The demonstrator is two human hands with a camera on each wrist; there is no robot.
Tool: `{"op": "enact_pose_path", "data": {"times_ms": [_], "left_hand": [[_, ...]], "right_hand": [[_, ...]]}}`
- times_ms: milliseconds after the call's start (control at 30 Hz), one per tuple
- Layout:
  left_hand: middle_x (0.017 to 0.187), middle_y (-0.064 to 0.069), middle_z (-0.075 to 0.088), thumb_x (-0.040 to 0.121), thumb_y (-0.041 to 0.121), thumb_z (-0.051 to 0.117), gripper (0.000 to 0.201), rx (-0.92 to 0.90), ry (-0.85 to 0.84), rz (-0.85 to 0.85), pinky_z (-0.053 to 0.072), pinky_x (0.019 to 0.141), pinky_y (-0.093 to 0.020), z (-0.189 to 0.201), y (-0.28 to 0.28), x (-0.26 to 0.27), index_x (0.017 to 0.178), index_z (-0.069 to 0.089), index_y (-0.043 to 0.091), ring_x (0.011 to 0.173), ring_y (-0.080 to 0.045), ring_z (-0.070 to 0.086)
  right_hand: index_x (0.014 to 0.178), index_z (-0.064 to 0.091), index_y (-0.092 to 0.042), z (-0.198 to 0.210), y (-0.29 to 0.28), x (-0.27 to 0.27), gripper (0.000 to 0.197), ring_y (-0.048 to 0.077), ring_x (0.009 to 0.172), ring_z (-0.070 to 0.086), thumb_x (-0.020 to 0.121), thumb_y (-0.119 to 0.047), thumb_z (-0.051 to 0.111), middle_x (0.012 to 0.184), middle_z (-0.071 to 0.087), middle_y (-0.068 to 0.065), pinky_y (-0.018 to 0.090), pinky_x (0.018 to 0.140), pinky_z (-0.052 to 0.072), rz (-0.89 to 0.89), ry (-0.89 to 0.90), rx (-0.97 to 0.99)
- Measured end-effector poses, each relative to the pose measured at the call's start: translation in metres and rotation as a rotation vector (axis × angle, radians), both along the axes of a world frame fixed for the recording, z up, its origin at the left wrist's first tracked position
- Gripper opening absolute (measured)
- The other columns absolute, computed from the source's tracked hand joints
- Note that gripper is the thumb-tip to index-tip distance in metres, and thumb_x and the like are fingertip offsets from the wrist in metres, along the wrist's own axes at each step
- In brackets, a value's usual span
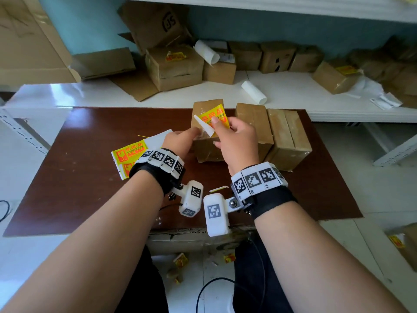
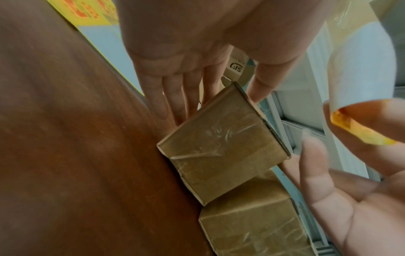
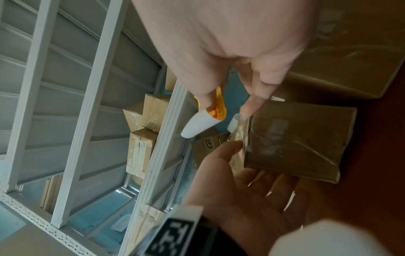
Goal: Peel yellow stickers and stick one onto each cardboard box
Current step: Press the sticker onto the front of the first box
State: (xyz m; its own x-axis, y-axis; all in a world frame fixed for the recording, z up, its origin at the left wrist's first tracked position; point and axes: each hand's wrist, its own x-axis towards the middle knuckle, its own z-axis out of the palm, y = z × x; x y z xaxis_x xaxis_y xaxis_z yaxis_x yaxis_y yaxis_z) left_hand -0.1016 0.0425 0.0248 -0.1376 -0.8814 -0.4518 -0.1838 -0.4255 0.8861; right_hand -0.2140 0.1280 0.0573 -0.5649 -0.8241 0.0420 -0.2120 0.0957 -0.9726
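Note:
Three cardboard boxes stand in a row on the brown table [image 1: 90,166]. In front of the leftmost box [image 1: 207,151], my right hand [image 1: 239,136] pinches a yellow sticker [image 1: 214,117] between thumb and forefinger. Its white backing [image 1: 204,127] curls away at the lower left. The right wrist view shows the same sticker [image 3: 217,109] and the peeled backing [image 3: 197,126]. My left hand [image 1: 182,140] lies with straight fingers [image 2: 175,97] against the left side of that box [image 2: 219,143]. A sheet of yellow stickers [image 1: 127,154] lies on the table to the left.
The middle box [image 1: 255,123] and the right box [image 1: 291,136] stand close against the first. Behind the table, a white shelf [image 1: 293,105] carries more boxes [image 1: 176,64] and a paper roll [image 1: 253,92]. Sticker scraps [image 1: 180,259] and a black cable [image 1: 214,281] lie on the floor.

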Motion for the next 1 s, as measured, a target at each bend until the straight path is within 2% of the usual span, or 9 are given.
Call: {"op": "enact_pose_path", "data": {"times_ms": [133,233,300,467,633,700,767,900,1000], "left_hand": [[0.101,-0.017,0.078,0.067,0.044,0.084,0.052,-0.006,-0.054,-0.021,0.062,0.093,-0.058,0.007,0.020,0.018,0.097,0.072,0.003,0.091,-0.036,0.078],[0.099,-0.015,0.077,0.078,0.045,0.082,0.045,-0.016,-0.105,-0.054,0.065,0.086,-0.047,0.026,0.042,0.030,0.097,0.071,0.006,0.086,-0.033,0.077],[0.090,-0.013,0.074,0.089,0.043,0.077,0.037,-0.040,-0.163,-0.089,0.061,0.075,-0.038,0.029,0.055,0.039,0.095,0.071,0.007,0.079,-0.030,0.073],[0.079,-0.005,0.074,0.093,0.039,0.075,0.028,-0.150,-0.253,-0.191,0.052,0.076,-0.031,0.012,0.083,0.054,0.084,0.078,0.012,0.076,-0.023,0.068],[0.099,-0.006,0.075,0.094,0.033,0.073,0.020,-0.295,-0.296,-0.145,0.058,0.087,-0.040,0.014,0.080,0.052,0.104,0.073,0.015,0.088,-0.023,0.070],[0.112,-0.005,0.075,0.095,0.036,0.071,0.025,-0.397,-0.313,-0.076,0.056,0.083,-0.027,0.016,0.074,0.051,0.110,0.072,0.015,0.091,-0.017,0.070],[0.110,-0.002,0.075,0.096,0.041,0.069,0.025,-0.507,-0.268,0.016,0.052,0.083,-0.025,0.023,0.071,0.047,0.101,0.072,0.016,0.093,-0.012,0.068],[0.078,0.001,0.065,0.097,0.059,0.059,0.056,-0.546,-0.102,0.053,0.046,0.070,-0.031,0.033,0.067,0.037,0.089,0.071,0.005,0.065,-0.006,0.053],[0.079,-0.005,0.066,0.090,0.071,0.053,0.071,-0.521,-0.089,0.018,0.053,0.077,-0.039,0.029,0.064,0.033,0.093,0.071,0.002,0.073,-0.017,0.060]], "right_hand": [[0.084,0.074,-0.030,0.002,0.016,0.003,0.017,0.015,0.086,0.077,0.101,-0.031,0.076,0.090,0.079,-0.002,0.038,0.078,0.069,0.016,-0.030,-0.007],[0.084,0.074,-0.029,0.005,0.033,0.005,0.017,0.008,0.080,0.074,0.100,-0.028,0.077,0.090,0.079,-0.001,0.027,0.072,0.067,-0.008,-0.112,0.001],[0.088,0.077,-0.024,0.007,0.047,0.005,0.012,0.008,0.080,0.073,0.100,-0.025,0.078,0.094,0.080,0.002,0.028,0.075,0.068,-0.017,-0.179,0.024],[0.102,0.079,-0.008,-0.001,0.074,-0.001,0.016,0.014,0.083,0.068,0.095,-0.022,0.080,0.107,0.077,0.019,0.040,0.081,0.069,0.010,-0.216,0.145],[0.093,0.078,-0.009,-0.002,0.069,-0.011,0.024,0.032,0.079,0.067,0.087,-0.031,0.086,0.096,0.077,0.020,0.048,0.079,0.059,-0.015,-0.095,0.124],[0.095,0.079,-0.010,-0.001,0.064,-0.017,0.027,0.038,0.093,0.074,0.086,-0.034,0.089,0.096,0.079,0.016,0.052,0.087,0.062,-0.034,-0.109,0.094],[0.098,0.079,-0.012,0.000,0.059,-0.022,0.027,0.032,0.097,0.076,0.086,-0.033,0.090,0.097,0.082,0.012,0.050,0.092,0.062,-0.041,-0.138,0.061],[0.099,0.080,-0.020,0.003,0.049,-0.024,0.018,0.005,0.088,0.078,0.088,-0.029,0.091,0.093,0.084,-0.008,0.029,0.084,0.058,0.002,-0.177,0.002],[0.099,0.081,-0.020,0.000,0.037,-0.018,0.021,0.009,0.089,0.080,0.086,-0.033,0.092,0.092,0.084,-0.006,0.037,0.087,0.063,0.028,-0.219,0.021]]}}
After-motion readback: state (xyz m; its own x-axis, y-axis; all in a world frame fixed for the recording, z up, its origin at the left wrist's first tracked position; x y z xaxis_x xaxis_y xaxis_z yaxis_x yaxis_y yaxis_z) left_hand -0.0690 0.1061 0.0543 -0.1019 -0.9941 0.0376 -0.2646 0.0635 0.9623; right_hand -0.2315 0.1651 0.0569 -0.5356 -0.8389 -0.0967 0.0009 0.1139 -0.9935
